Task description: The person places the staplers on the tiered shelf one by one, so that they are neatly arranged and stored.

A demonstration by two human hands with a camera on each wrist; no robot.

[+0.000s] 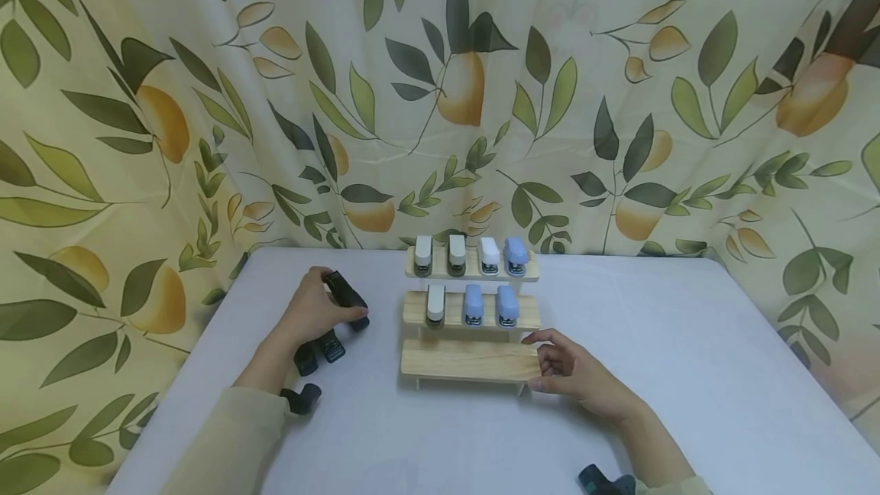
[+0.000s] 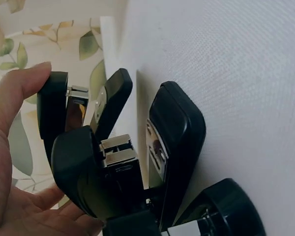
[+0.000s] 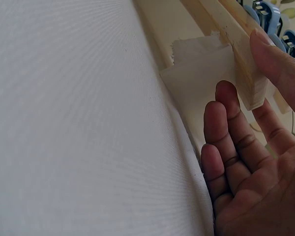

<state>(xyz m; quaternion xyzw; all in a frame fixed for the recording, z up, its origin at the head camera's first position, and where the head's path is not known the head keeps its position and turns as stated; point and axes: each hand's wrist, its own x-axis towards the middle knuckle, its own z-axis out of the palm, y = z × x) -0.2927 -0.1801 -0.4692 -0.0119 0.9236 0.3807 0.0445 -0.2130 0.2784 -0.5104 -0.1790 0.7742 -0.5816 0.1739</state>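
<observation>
Curtain (image 1: 560, 197): cream fabric printed with green leaves and orange fruit, hanging behind and to the left of the table.
Table (image 1: 674, 342): covered in white cloth, reaching back to the curtain.
Wooden stand (image 1: 415, 310): three steps at mid-table; on the upper two sit four pale staplers (image 1: 436, 304) and three blue staplers (image 1: 507, 306).
Left hand (image 1: 312, 310): grasping a black stapler (image 1: 349, 302) between thumb and fingers, left of the stand; more black staplers (image 1: 331, 346) lie just beside.
Right hand (image 1: 576, 374): pinching the right end of the lowest shelf (image 1: 470, 360).
</observation>
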